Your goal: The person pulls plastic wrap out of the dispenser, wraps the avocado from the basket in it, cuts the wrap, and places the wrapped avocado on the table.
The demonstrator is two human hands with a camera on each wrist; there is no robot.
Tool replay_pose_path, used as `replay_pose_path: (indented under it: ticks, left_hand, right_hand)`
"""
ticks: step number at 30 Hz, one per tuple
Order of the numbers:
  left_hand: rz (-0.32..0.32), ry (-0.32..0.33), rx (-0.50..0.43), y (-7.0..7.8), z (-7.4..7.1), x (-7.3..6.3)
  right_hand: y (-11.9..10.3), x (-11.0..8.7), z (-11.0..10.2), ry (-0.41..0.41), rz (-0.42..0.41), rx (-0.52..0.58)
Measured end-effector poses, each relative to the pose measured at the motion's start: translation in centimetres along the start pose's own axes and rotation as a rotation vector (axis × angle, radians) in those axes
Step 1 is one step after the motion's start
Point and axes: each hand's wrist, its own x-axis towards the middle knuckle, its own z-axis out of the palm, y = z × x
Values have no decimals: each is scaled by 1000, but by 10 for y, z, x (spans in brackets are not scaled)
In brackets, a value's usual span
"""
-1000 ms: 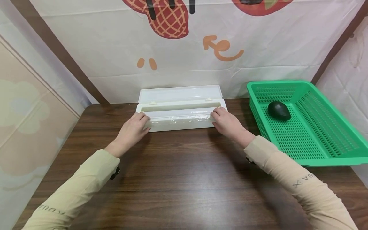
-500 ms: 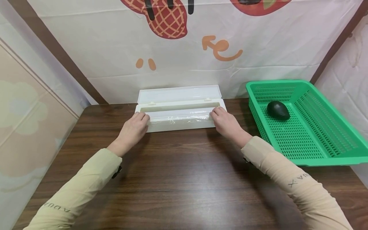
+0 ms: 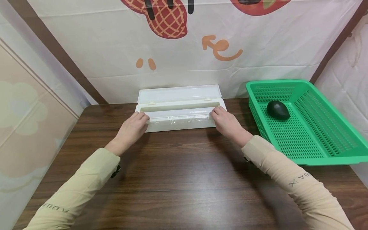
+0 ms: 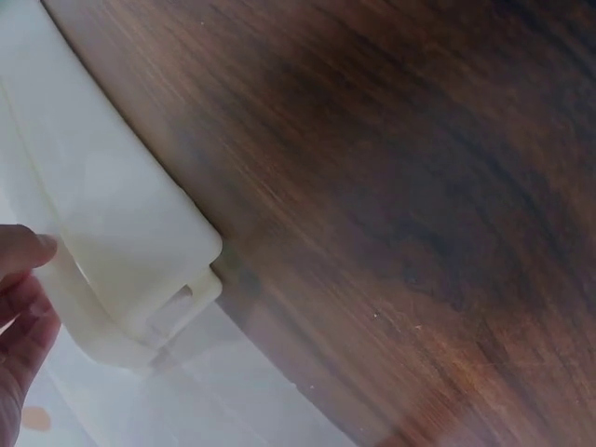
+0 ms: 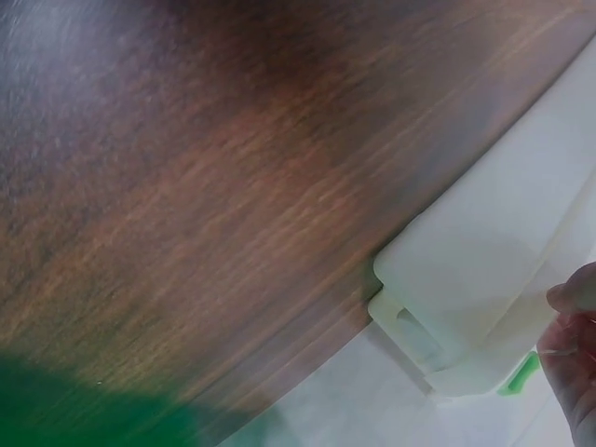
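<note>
A long white cling film dispenser box (image 3: 178,126) stands on the table against the back wall, its lid (image 3: 179,94) tipped back. Clear, shiny cling film (image 3: 178,119) stretches across the front of it. At the box's left end my left hand (image 3: 130,130) pinches the film's edge between thumb and curled fingers. My right hand (image 3: 226,122) does the same at the right end. Both wrist views show thumb and fingertips close to the box's edge: the left hand (image 4: 23,317) and the right hand (image 5: 573,345). The film itself is hard to make out there.
To the right stands a green plastic basket (image 3: 313,161) with a dark, glossy, egg-shaped object (image 3: 278,110) inside. A brown wood-grain table (image 3: 178,179) lies under everything. Behind it hangs a white printed cloth (image 3: 178,70). A small green piece (image 5: 520,374) shows beside the box's right end.
Both hands stay at the ends of the box, with only slight shifts of the arms and of the head view. The box, film and basket look the same.
</note>
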Motion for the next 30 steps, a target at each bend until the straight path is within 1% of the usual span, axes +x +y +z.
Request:
replay_pose_path:
  ticks: [6, 9, 16, 22, 30]
  left_hand:
    - [14, 22, -11, -2, -1, 2]
    - [17, 21, -12, -3, -1, 2]
    - [20, -20, -33, -5, -4, 3]
    - [20, -36, -66, -6, -7, 2]
    - [-8, -76, -69, -6, -10, 5]
  right_hand:
    - [0, 0, -1, -11, -1, 3]
    - [0, 0, -2, -20, 2, 6]
    - [0, 1, -4, -32, -5, 15]
    - [3, 3, -5, -48, -13, 47]
    - [4, 6, -8, -89, 7, 68]
